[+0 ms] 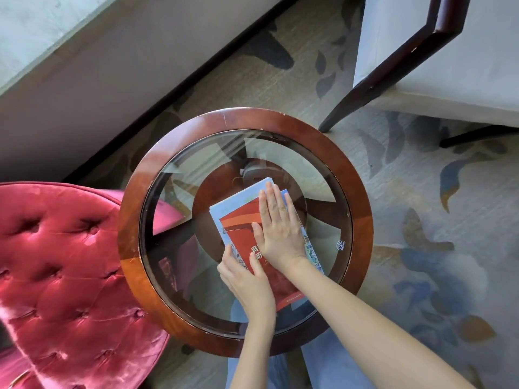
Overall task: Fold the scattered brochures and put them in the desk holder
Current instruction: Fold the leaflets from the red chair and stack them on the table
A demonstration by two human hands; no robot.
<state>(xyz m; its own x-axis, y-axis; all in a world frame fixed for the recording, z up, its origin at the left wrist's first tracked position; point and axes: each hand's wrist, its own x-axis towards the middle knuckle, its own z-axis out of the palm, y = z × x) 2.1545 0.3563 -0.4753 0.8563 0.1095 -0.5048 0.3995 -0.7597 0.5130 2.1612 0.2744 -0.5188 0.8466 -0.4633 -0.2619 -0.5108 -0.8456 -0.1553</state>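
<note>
A folded brochure (238,217), light blue with a red panel and white characters, lies on the glass top of a round wooden table (362,209). My right hand (278,228) lies flat on it, fingers spread, pressing its upper half down. My left hand (247,279) rests flat on its lower left edge, fingers together. More sheets seem to lie under the top one; their edges show at the far end. No desk holder is in view.
A red tufted velvet chair (61,276) stands close to the table's left. A white upholstered chair with dark wooden legs (393,57) stands at the back right. A wall with a dark skirting runs along the back left. Patterned carpet surrounds the table.
</note>
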